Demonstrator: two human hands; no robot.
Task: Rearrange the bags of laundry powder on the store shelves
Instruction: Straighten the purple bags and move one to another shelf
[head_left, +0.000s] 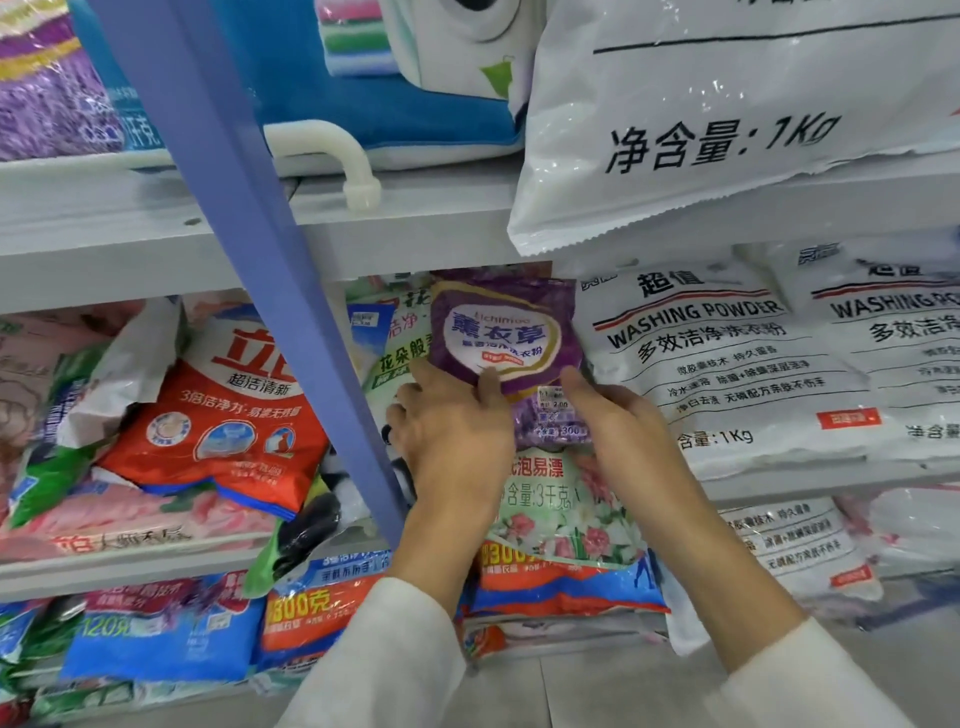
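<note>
Purple bag (501, 338) held up at the middle shelf's (810, 483) front edge
Little room: white 1Kg bags (727, 364) just right, a blue post (270, 260) left, a green floral bag (561, 509) behind. The purple bag is glossy, upright, with a white label panel; left hand (452, 436) and right hand (618, 421) each clasp its lower half

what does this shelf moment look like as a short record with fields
held: small purple plastic powder bag, label facing camera
hands: left hand and right hand both grip its lower part
behind: green floral plastic bag
right of it: white plastic washing powder bag
left of it: blue metal shelf post, then red plastic bag
</note>
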